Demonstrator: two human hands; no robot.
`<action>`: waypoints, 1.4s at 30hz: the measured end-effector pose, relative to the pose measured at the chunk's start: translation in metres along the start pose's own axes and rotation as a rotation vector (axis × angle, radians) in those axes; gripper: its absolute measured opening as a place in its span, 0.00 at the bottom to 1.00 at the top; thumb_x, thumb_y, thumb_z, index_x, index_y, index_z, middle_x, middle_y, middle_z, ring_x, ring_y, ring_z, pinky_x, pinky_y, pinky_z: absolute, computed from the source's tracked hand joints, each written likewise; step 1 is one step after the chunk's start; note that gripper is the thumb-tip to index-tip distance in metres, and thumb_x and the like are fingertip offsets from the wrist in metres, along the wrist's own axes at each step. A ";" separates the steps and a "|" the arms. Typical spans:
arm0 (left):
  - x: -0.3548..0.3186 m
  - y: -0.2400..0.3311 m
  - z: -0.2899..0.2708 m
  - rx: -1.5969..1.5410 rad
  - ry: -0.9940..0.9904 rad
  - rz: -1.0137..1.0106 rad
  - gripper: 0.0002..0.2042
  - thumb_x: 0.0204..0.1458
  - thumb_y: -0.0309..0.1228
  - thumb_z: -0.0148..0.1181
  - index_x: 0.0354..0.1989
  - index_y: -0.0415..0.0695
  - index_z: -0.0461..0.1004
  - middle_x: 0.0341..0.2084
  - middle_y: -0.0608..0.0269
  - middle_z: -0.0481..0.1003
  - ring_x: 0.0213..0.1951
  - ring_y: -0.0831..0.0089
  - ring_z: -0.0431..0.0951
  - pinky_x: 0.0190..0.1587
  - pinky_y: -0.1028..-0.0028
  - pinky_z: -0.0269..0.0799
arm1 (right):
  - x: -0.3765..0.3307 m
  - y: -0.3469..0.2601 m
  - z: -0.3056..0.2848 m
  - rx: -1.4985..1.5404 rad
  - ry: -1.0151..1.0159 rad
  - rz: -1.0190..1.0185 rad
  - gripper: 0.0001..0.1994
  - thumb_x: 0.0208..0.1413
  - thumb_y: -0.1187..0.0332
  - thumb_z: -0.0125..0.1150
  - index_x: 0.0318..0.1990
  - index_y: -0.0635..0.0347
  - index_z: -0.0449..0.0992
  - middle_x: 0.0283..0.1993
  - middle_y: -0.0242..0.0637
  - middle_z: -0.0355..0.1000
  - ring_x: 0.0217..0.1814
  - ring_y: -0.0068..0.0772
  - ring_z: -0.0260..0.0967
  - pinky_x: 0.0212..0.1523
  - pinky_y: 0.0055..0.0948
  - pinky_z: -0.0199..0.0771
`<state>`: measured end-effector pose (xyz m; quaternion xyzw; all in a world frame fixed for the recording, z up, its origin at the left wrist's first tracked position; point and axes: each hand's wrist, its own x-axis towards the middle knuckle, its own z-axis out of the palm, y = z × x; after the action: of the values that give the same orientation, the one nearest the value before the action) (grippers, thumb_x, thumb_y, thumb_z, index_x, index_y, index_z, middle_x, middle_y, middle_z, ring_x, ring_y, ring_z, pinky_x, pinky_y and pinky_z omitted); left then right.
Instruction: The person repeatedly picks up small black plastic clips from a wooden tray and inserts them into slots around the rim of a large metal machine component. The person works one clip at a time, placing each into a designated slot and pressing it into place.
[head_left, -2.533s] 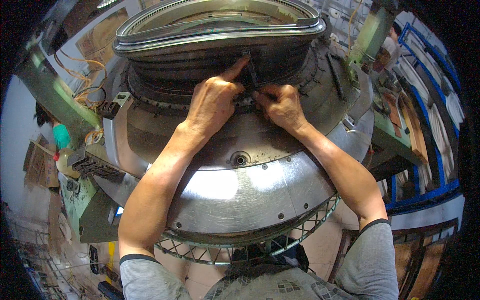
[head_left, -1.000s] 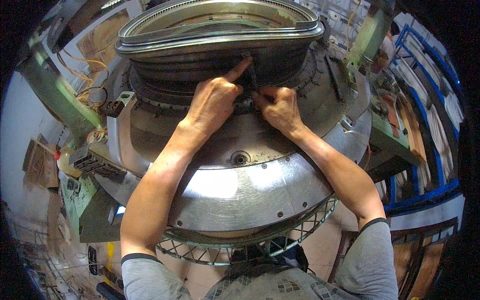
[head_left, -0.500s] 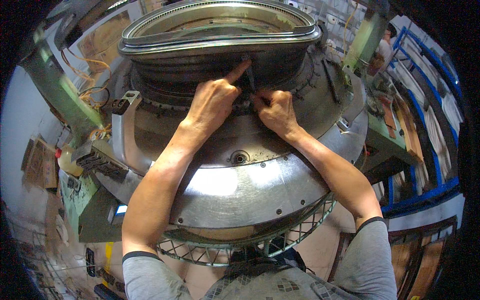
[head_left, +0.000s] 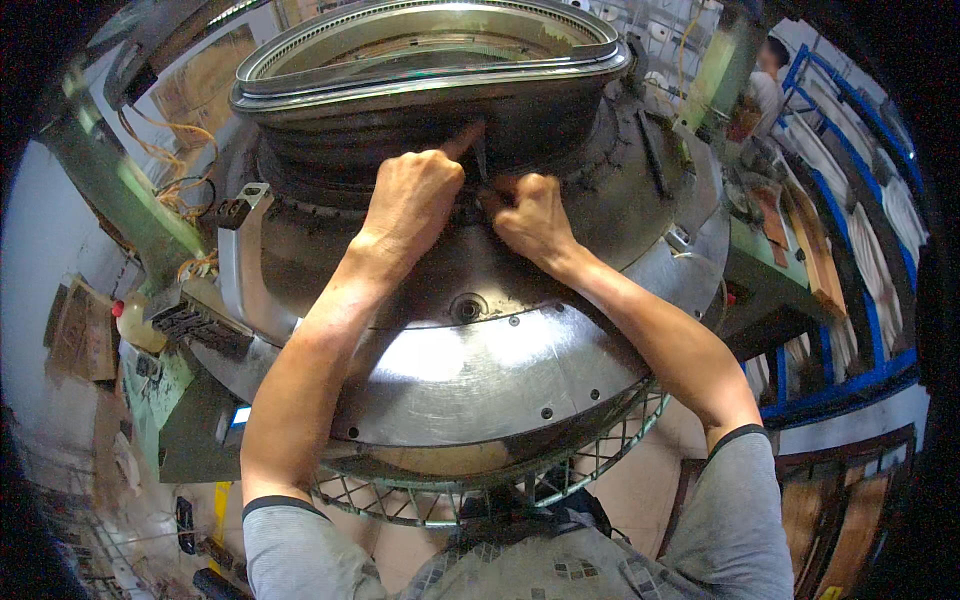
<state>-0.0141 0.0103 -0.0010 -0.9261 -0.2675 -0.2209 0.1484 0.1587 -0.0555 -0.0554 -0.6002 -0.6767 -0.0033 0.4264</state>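
A large round metal machine (head_left: 480, 370) with a shiny domed plate fills the view, topped by a dark ring under a steel rim (head_left: 430, 75). My left hand (head_left: 412, 195) rests against the dark ring, its index finger stretched up and pressing on the ring's wall. My right hand (head_left: 532, 218) is just beside it, fingers curled and pinching a thin dark strip (head_left: 481, 158) that stands up between the two hands. Both forearms reach up over the domed plate.
A wire mesh guard (head_left: 560, 480) curves along the machine's near edge. Green machine frame and cables (head_left: 140, 215) stand at the left, with a yellow bottle (head_left: 135, 320). Blue racks with boards (head_left: 850, 250) are at the right. Another person (head_left: 765, 85) is at the far upper right.
Both hands stay on the same spot of the dark ring. The view has shifted slightly; the hands have hardly moved.
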 end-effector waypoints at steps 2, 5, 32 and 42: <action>-0.001 0.000 -0.002 -0.001 -0.007 0.038 0.05 0.45 0.19 0.59 0.27 0.38 0.81 0.23 0.44 0.79 0.29 0.49 0.83 0.31 0.58 0.81 | -0.009 -0.009 -0.004 0.055 -0.032 0.093 0.11 0.36 0.72 0.55 0.22 0.75 0.76 0.24 0.65 0.71 0.27 0.59 0.77 0.32 0.48 0.76; -0.004 0.003 0.000 -0.011 0.044 0.082 0.05 0.47 0.21 0.59 0.25 0.38 0.81 0.21 0.46 0.79 0.28 0.52 0.84 0.29 0.60 0.81 | -0.015 -0.012 -0.009 0.161 -0.025 0.154 0.11 0.36 0.72 0.55 0.23 0.75 0.76 0.24 0.65 0.71 0.27 0.60 0.77 0.31 0.47 0.76; -0.001 -0.019 -0.006 0.045 0.039 0.001 0.05 0.46 0.19 0.58 0.27 0.40 0.80 0.29 0.45 0.80 0.32 0.52 0.83 0.34 0.59 0.82 | 0.051 0.006 -0.005 -0.484 0.086 0.054 0.13 0.52 0.55 0.67 0.28 0.56 0.83 0.28 0.50 0.78 0.32 0.55 0.79 0.34 0.51 0.80; -0.001 -0.028 0.006 -0.085 0.150 0.065 0.40 0.43 0.17 0.57 0.70 0.58 0.62 0.40 0.52 0.81 0.32 0.52 0.83 0.38 0.58 0.82 | 0.046 0.012 0.017 -0.342 -0.020 -0.079 0.12 0.51 0.61 0.63 0.32 0.61 0.83 0.27 0.54 0.77 0.33 0.58 0.78 0.39 0.49 0.79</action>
<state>-0.0285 0.0355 -0.0025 -0.9205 -0.2159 -0.2960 0.1357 0.1625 -0.0066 -0.0458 -0.6368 -0.6936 -0.1293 0.3107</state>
